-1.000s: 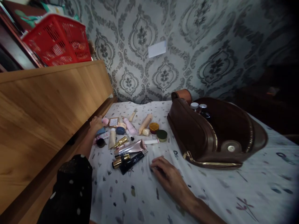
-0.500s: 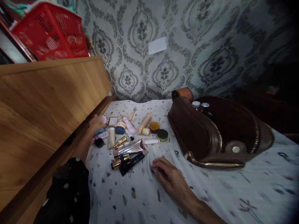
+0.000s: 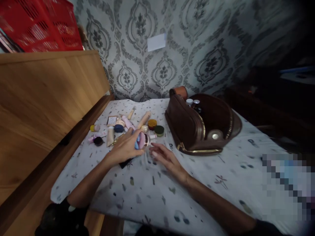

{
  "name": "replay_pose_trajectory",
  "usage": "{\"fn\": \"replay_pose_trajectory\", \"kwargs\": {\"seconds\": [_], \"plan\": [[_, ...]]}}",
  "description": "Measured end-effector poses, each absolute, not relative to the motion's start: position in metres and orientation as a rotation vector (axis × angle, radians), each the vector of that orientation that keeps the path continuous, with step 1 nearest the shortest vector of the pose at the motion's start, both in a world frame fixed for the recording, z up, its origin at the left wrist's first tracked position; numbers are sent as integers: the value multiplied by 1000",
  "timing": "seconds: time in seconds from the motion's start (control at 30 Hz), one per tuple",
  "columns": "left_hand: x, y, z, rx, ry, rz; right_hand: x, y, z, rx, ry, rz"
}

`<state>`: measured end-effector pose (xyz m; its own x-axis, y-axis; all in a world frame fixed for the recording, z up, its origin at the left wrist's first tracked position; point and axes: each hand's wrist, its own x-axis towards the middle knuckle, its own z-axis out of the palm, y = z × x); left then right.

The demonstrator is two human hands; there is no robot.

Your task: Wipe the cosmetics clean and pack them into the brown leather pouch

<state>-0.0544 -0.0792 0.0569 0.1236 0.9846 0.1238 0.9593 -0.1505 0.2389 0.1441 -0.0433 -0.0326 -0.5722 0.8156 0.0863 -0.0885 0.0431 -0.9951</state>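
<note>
My left hand is closed round a small pink-and-blue cosmetic container above the spread of cosmetics. Facing it from the right, my right hand has its fingers loosely apart, close to the container but apparently holding nothing. Beyond the hands lie a beige tube, a dark blue jar, a pink tube, an amber-lidded jar and a dark green-lidded jar. A black tube is mostly hidden under my left hand.
A brown leather bag stands unzipped on the right, with bottle caps showing inside. Along the left runs a wooden panel, with a red basket above. A patterned wall rises behind the printed sheet.
My left hand has moved right from the far left of the cosmetics, bringing the pink-and-blue container along. My right hand is now beside it. The camera view has shifted.
</note>
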Motion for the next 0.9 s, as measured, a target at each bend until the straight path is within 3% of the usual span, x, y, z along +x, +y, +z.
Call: {"fn": "replay_pose_trajectory", "kwargs": {"seconds": [0.17,0.4,0.57,0.9], "plan": [[-18,-91,31,2259,1794,424,148,-39,-36,-686,-1512,1620],[-17,-95,32,2396,1728,1040,152,-45,-38,-741,-1691,1392],[1,-88,-2,2796,1458,1000,153,-50,-37,-689,-1798,1266],[-12,-85,-24,2258,1636,1210,158,-53,-26,-718,-1892,1292]]}}
